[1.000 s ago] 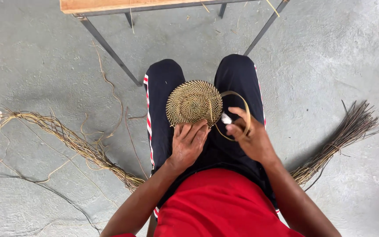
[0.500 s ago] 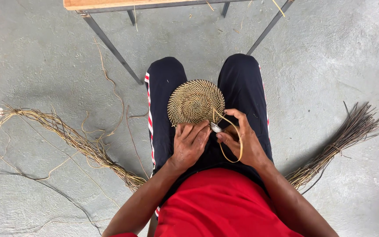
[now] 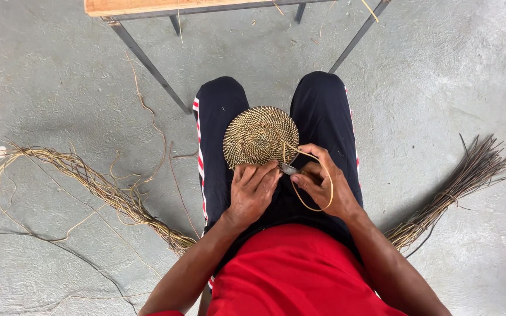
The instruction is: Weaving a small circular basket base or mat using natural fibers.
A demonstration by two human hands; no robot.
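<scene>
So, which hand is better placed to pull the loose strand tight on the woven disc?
The right hand: its fingers pinch the strand that loops beside the woven disc. The left hand lies flat on the disc's near edge, steadying it.

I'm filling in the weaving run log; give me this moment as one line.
left hand: pressing on coiled disc | right hand: pinching small tool, looped strand | lap, seated

Soft, even daylight lit my lap; I cast only faint shadows on the grey floor point(image 3: 60, 76). The picture was sharp, with slight wide-angle bending at the edges.
</scene>
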